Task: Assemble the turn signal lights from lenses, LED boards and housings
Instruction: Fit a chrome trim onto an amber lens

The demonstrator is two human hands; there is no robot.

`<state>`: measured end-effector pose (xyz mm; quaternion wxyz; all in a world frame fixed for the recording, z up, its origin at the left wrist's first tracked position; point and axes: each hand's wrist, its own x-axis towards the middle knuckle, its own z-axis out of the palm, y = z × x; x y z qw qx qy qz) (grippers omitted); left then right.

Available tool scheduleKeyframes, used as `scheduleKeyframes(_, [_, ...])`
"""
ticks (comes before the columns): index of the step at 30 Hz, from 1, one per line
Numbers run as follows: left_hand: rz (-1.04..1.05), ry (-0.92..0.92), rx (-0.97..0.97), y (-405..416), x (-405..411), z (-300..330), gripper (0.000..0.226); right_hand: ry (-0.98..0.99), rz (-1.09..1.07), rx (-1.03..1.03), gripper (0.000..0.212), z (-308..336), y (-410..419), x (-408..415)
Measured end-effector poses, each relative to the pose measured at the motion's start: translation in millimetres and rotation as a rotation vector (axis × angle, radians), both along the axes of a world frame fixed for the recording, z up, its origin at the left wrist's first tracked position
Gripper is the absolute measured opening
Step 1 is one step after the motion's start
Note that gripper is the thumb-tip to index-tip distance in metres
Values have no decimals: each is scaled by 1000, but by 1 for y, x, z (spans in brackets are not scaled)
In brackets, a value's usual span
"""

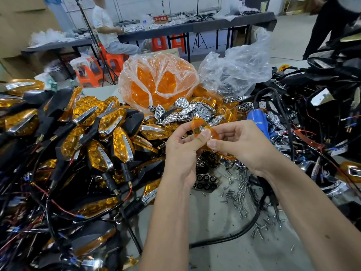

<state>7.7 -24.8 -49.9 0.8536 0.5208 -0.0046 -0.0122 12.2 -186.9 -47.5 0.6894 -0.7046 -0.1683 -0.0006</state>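
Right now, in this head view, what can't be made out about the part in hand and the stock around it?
- Amber lens: the fingers of the left hand and right hand cover its lower half.
- Bag of amber lenses: wrinkled plastic blurs the count.
- Blue tool: partly hidden behind the right hand.
- Screws: too small to tell the type.

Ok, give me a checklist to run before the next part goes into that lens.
1. Amber lens held: ok, left hand and right hand both pinch it.
2. Grip secure: ok, thumbs press its face.
3. Lens clean and uncracked: cannot tell.
4. Chrome reflectors within reach: ok, piled just behind the hands.
5. Screws available: ok, scattered on the table.
6. Blue screwdriver nearby: ok, right of the lens.
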Motion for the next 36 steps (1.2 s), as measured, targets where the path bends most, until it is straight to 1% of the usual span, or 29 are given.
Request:
scheduleKeyframes(3, [12, 43, -6, 4, 0, 3, 35, 13, -11, 0, 31, 1, 4, 0])
scheduleKeyframes(5, [20, 92, -11, 6, 0, 3, 43, 33, 9, -13, 31, 2, 6, 0])
scheduleKeyframes(7, [10, 137, -59, 7, 0, 3, 48, 3, 33, -31, 30, 2, 6, -1])
scheduleKeyframes(8, [-7, 159, -111, 7, 0, 3, 49, -27, 42, -39, 35, 2, 6, -2])
scheduleKeyframes(11, [-40, 222, -261, 7, 1, 7, 66, -145, 71, -143, 73, 6, 5, -4])
scheduleKeyframes(12, [-44, 243, -281, 7, 1, 7, 63, -210, 77, -202, 78, 6, 6, -5])
scheduleKeyframes(13, [-55, 265, -288, 7, 1, 8, 53, -274, 65, -253, 80, 6, 6, -5])
scheduleKeyframes(15, [-86, 318, -291, 6, 0, 8, 34, -339, 15, -273, 74, 6, 7, -4])
scheduleKeyframes(20, [-101, 405, -325, 9, -1, 9, 23, -388, -69, -212, 50, 3, 10, -2])
scheduleKeyframes(21, [-101, 402, -291, 9, -1, 8, 21, -391, -81, -202, 47, 3, 10, -2])
scheduleKeyframes(22, [-98, 382, -211, 11, 0, 8, 19, -389, -96, -189, 45, 3, 10, -2])
scheduleKeyframes(23, [-95, 349, -94, 11, 0, 8, 22, -391, -120, -179, 43, 3, 10, -2])
scheduleKeyframes(25, [-86, 291, 154, 9, -1, 8, 36, -392, -185, -170, 34, 4, 11, -2])
scheduleKeyframes(28, [-64, 234, 459, 4, -4, 8, 52, -308, -266, -175, 24, 0, 13, -1])
scheduleKeyframes(31, [71, 87, 763, -1, -6, 2, 70, -225, -359, -196, 17, -4, 14, 2])
scheduleKeyframes(33, [186, -82, 871, -2, -9, -2, 64, -180, -381, -175, 12, -3, 12, 3])
scheduleKeyframes(34, [193, -165, 871, -3, -10, -2, 54, -152, -378, -158, 10, -2, 11, 4])
scheduleKeyframes(36, [140, -261, 767, -5, -10, 0, 25, -83, -369, -104, 10, -2, 11, 4])
